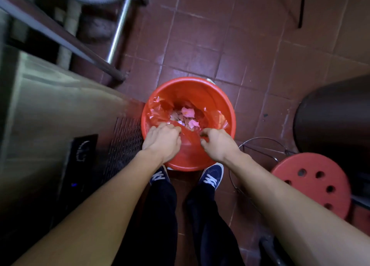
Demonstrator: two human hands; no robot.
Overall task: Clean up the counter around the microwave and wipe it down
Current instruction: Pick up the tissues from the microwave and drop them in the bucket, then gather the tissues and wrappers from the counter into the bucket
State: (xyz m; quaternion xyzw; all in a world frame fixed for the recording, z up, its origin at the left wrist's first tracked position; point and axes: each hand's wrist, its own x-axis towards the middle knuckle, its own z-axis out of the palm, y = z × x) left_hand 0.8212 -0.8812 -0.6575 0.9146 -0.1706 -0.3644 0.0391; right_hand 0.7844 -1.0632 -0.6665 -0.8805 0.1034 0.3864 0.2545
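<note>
The floor [210, 45] here is dark red tile, scuffed and a bit shiny under the light. A red bucket [200, 89] stands on it right in front of the person's feet, lined with a thin red bag [158, 107] whose edge sags loose inside the rim. Down at the bottom lie scraps [188, 115] of pink and pale paper.

The person leans over it with both bare arms stretched down. The left hand [163, 140] has its fingers curled tight, pinching the near edge of the bag. The right hand [217, 142] is curled the same way, gripping the bag a little further along the near rim. A fold of red film stretches between the two fists.

Blue shoes [212, 176] with white laces peek out just under the bucket, below dark trousers.

To the left stands a steel cabinet [50, 109] with a vent grille and a small dark panel. Behind it run metal table legs [120, 23]. On the right sits a red stool [312, 181] with round holes, a wire rack [260, 145] beside it, and a big dark bin [336, 113] further back.
</note>
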